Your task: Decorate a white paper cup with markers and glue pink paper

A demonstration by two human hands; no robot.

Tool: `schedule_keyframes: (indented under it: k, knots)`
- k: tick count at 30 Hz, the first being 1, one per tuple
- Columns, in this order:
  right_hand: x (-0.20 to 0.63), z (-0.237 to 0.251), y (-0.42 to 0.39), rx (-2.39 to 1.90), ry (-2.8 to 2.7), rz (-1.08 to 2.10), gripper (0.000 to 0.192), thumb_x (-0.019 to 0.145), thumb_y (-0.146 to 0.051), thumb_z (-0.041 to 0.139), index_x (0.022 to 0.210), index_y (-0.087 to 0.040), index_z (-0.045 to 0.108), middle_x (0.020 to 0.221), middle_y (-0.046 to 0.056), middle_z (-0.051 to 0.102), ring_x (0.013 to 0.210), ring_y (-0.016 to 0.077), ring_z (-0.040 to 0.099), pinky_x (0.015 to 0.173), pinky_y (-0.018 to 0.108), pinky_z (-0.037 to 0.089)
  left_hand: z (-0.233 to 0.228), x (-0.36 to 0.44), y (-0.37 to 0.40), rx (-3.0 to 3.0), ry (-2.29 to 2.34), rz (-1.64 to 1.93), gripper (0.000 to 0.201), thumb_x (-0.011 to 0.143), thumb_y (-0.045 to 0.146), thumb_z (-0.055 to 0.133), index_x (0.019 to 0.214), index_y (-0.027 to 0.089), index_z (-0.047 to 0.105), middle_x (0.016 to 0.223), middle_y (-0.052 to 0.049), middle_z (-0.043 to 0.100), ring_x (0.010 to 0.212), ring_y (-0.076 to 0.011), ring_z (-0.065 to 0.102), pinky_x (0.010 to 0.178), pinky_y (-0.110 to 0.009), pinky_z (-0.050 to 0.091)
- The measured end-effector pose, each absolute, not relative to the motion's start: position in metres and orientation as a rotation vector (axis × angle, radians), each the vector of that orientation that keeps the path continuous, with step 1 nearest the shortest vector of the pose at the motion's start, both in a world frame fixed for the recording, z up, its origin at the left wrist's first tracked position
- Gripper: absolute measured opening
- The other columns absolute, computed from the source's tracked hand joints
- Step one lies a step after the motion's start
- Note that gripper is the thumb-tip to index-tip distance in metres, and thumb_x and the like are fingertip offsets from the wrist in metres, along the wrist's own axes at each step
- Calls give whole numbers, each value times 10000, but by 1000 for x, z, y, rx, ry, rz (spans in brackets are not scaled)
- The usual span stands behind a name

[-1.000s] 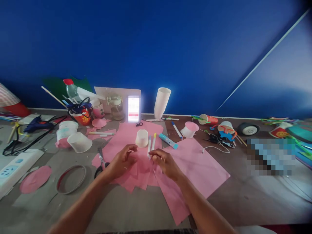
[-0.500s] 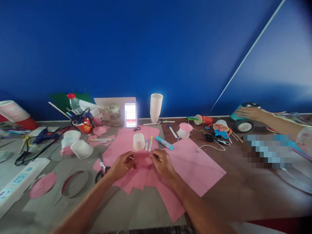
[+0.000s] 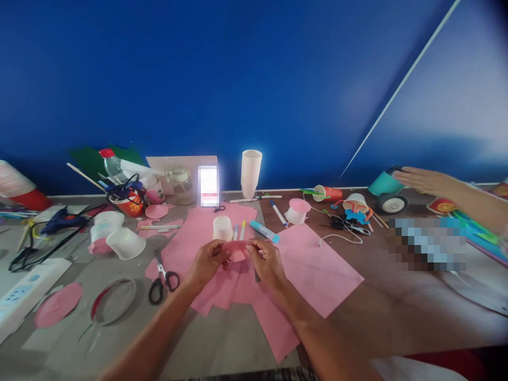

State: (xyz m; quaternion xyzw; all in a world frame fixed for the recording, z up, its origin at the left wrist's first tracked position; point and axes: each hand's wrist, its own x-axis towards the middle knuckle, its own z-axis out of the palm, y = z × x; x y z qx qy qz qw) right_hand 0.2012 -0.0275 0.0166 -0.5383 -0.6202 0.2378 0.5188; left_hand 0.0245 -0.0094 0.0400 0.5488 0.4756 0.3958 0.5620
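Between my hands is a small piece of pink paper (image 3: pixel 237 251), raised over larger pink sheets (image 3: pixel 317 264) on the table. The fingers of my left hand (image 3: pixel 209 260) pinch its left edge. My right hand (image 3: pixel 266 259) pinches the right edge between thumb and fingers. Just behind the paper stands a white paper cup (image 3: pixel 223 228). Two thin markers and a blue glue stick (image 3: pixel 264 231) lie to the right of that cup. Black-handled scissors (image 3: pixel 162 280) rest left of my left wrist.
A roll of tape (image 3: pixel 113 301), a pink paper disc (image 3: pixel 59 305) and a power strip (image 3: pixel 34 283) lie at left. Tall stacked white cups (image 3: pixel 251 173) stand by the blue wall. On the right, a co-worker's hand (image 3: pixel 424 180) is at a teal wheeled object (image 3: pixel 384 185).
The pink paper has tilted in my fingers and shows less of its face. The view has shifted slightly, uncovering more of the scissors. The co-worker's hand has moved a little.
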Motion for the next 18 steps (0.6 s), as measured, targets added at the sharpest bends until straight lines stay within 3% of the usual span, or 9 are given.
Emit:
schedule_keyframes:
  k: [10, 18]
  knots:
    - [200, 13, -24, -1327, -1368, 738, 214, 828, -331, 545, 725, -198, 677, 615, 12, 627, 557, 159, 554, 549, 270, 434, 29, 26, -14, 1424, 1231, 966, 135, 773, 298, 615, 786, 165, 626, 590, 39, 567, 494, -105, 521, 507, -227, 391]
    - [199, 11, -24, -1310, -1312, 790, 213, 822, -328, 545, 772, -178, 690, 580, -2, 592, 509, 139, 520, 506, 260, 412, 29, 29, -16, 1407, 1250, 976, 143, 761, 309, 622, 779, 168, 627, 588, 42, 563, 477, -105, 512, 493, -230, 388]
